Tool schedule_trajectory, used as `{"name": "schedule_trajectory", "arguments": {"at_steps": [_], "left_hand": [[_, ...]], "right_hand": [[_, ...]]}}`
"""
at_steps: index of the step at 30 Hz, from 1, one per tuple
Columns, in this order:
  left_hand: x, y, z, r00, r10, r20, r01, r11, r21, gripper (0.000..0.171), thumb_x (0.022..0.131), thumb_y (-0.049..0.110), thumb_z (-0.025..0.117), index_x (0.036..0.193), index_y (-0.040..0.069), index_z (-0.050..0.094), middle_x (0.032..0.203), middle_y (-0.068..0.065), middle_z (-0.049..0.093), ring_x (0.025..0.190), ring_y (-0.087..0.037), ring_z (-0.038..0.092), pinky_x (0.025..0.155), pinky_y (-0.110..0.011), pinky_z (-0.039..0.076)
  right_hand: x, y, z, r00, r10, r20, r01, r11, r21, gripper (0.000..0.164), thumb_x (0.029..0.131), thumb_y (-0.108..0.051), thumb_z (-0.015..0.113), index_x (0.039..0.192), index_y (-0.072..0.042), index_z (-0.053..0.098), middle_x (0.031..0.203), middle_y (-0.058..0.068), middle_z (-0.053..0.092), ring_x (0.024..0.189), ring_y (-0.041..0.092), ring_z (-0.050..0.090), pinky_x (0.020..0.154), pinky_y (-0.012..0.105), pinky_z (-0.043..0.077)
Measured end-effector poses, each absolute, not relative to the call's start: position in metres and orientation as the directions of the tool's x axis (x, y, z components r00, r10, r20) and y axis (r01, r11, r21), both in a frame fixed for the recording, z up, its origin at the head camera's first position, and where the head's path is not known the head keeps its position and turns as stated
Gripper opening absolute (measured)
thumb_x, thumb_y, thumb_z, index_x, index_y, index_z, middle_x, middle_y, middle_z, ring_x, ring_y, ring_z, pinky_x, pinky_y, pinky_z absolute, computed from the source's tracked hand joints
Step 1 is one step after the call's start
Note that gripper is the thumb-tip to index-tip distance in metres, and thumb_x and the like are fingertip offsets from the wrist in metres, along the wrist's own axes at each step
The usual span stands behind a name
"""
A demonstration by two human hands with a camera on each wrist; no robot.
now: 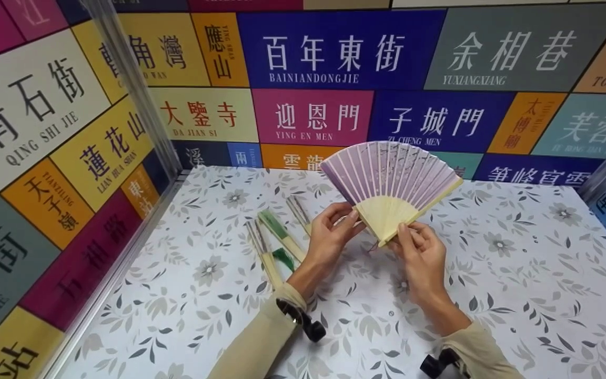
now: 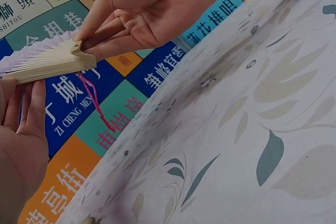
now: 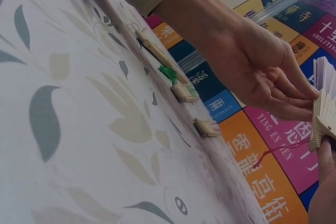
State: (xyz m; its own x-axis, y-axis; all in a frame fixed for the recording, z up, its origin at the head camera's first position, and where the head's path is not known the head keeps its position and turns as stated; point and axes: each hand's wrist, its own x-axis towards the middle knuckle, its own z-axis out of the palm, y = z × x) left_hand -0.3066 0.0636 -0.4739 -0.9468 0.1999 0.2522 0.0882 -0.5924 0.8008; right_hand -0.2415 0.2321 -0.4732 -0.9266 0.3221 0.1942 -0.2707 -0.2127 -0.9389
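A lilac folding fan (image 1: 392, 171) with pale bamboo ribs is spread out above the far part of the table, tilted with its pivot low. My left hand (image 1: 332, 229) pinches its left outer rib between thumb and fingers. Near the pivot, my right hand (image 1: 423, 252) pinches the right outer rib with its thumb on the near side. In the left wrist view, a pink tassel cord (image 2: 94, 100) dangles from the pivot end. The same cord shows beside my left hand (image 3: 252, 61) in the right wrist view.
Left of my hands lie three folded fans: a green fan (image 1: 274, 223) with a green tassel (image 1: 283, 259), a greyish fan (image 1: 262, 245) and another fan (image 1: 299, 210). A floral cloth (image 1: 492, 295) covers the table. Panels of coloured street-name signs (image 1: 342, 50) stand behind and at the left.
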Motion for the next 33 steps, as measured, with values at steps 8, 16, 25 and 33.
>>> {"name": "schedule_trajectory", "arguments": {"at_steps": [8, 16, 25, 33], "left_hand": [[-0.3085, 0.0618, -0.4736, -0.955, 0.171, 0.241, 0.083, -0.629, 0.773, 0.021, 0.096, 0.0, 0.065, 0.114, -0.005, 0.058, 0.108, -0.014, 0.067, 0.101, -0.026, 0.072, 0.098, -0.048, 0.06], [-0.3087, 0.0619, -0.4731, -0.96, 0.154, 0.233, 0.081, -0.646, 0.759, 0.02, 0.096, -0.001, 0.065, 0.114, -0.005, 0.058, 0.107, -0.014, 0.066, 0.1, -0.025, 0.071, 0.098, -0.048, 0.06], [-0.3092, 0.0619, -0.4727, -0.96, 0.149, 0.239, 0.08, -0.671, 0.737, 0.019, 0.097, -0.002, 0.062, 0.115, -0.004, 0.057, 0.105, -0.011, 0.065, 0.097, -0.022, 0.07, 0.097, -0.048, 0.06], [-0.3105, 0.062, -0.4732, -0.958, 0.146, 0.247, 0.086, -0.675, 0.733, 0.018, 0.097, -0.003, 0.061, 0.115, -0.004, 0.057, 0.104, -0.011, 0.065, 0.097, -0.021, 0.069, 0.096, -0.047, 0.061]], "right_hand": [[-0.2426, 0.2332, -0.4708, -0.931, 0.322, 0.173, -0.269, -0.284, -0.92, 0.043, 0.095, -0.021, 0.071, 0.124, 0.004, 0.052, 0.11, 0.018, 0.07, 0.098, 0.025, 0.073, 0.088, 0.039, 0.064], [-0.2439, 0.2345, -0.4712, -0.935, 0.322, 0.149, -0.245, -0.281, -0.928, 0.044, 0.094, -0.022, 0.072, 0.124, 0.003, 0.051, 0.108, 0.017, 0.07, 0.097, 0.025, 0.074, 0.085, 0.035, 0.064], [-0.2442, 0.2324, -0.4713, -0.929, 0.332, 0.164, -0.269, -0.3, -0.915, 0.042, 0.094, -0.019, 0.072, 0.122, 0.004, 0.052, 0.105, 0.016, 0.071, 0.095, 0.023, 0.074, 0.085, 0.036, 0.065], [-0.2445, 0.2322, -0.4719, -0.93, 0.328, 0.168, -0.276, -0.318, -0.907, 0.04, 0.094, -0.017, 0.071, 0.121, 0.006, 0.051, 0.106, 0.017, 0.07, 0.096, 0.024, 0.074, 0.088, 0.037, 0.064]]}}
